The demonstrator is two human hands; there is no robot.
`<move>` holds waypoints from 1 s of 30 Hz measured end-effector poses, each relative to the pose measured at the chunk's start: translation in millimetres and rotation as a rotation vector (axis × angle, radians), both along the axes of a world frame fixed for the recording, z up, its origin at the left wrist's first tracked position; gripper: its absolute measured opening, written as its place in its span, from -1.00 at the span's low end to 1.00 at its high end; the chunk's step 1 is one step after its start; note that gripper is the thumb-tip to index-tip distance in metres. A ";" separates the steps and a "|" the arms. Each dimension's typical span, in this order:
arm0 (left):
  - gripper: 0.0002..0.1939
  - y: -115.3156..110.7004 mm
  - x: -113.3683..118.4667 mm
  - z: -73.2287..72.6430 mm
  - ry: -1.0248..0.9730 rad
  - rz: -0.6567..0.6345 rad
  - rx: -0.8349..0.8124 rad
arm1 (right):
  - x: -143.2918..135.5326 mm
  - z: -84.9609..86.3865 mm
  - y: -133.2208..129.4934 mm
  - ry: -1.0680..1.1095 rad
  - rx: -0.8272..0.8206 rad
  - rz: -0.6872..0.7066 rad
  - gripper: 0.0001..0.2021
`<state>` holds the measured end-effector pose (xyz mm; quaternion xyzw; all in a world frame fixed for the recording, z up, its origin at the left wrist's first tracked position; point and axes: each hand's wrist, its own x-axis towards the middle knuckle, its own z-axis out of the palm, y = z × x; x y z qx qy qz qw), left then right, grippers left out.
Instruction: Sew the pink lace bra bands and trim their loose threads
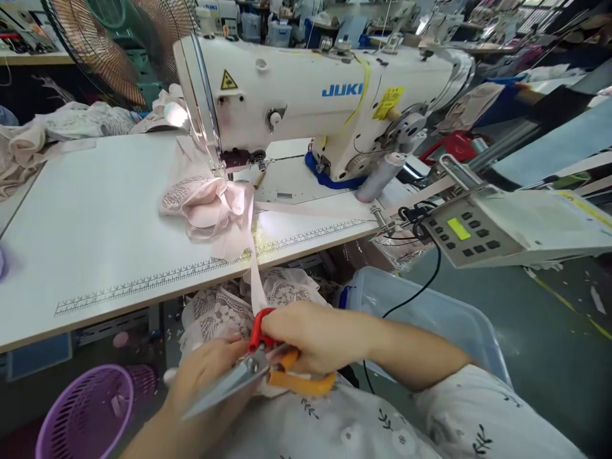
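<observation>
My right hand [315, 338] is closed around a pair of scissors [229, 386] with red and orange handle parts. The blades point down and left across my left hand [205, 370]. That hand curls beside the scissors, partly covered by them; what lies in its fingers is hidden. From the pale pink fabric piece [215, 207] bunched at the sewing machine's needle, a narrow pink strip [255, 280] hangs over the table edge to my hands. Pale lace fabric [224, 312] lies below the edge, just behind my hands.
A white sewing machine [296, 89] stands on the table [115, 223], which carries a printed ruler. Its control box [478, 223] juts out at right. A clear plastic bin [430, 306] and a purple basket [86, 408] flank me below. A fan [119, 44] stands behind.
</observation>
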<state>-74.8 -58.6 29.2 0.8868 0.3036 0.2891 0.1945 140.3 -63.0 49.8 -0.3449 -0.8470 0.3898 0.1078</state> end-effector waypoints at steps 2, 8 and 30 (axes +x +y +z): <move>-0.88 2.7 -8.8 -2.4 -0.006 -0.033 -0.057 | 16.1 4.9 5.8 -0.034 -0.043 -0.015 -0.82; -0.81 9.9 -76.0 -14.3 0.110 0.177 -0.506 | 49.6 -1.8 23.7 -0.037 -0.005 -0.134 -0.72; -0.80 29.2 21.3 -35.0 -0.448 0.192 -0.973 | 12.8 12.8 55.4 -0.038 -0.022 -0.029 -0.76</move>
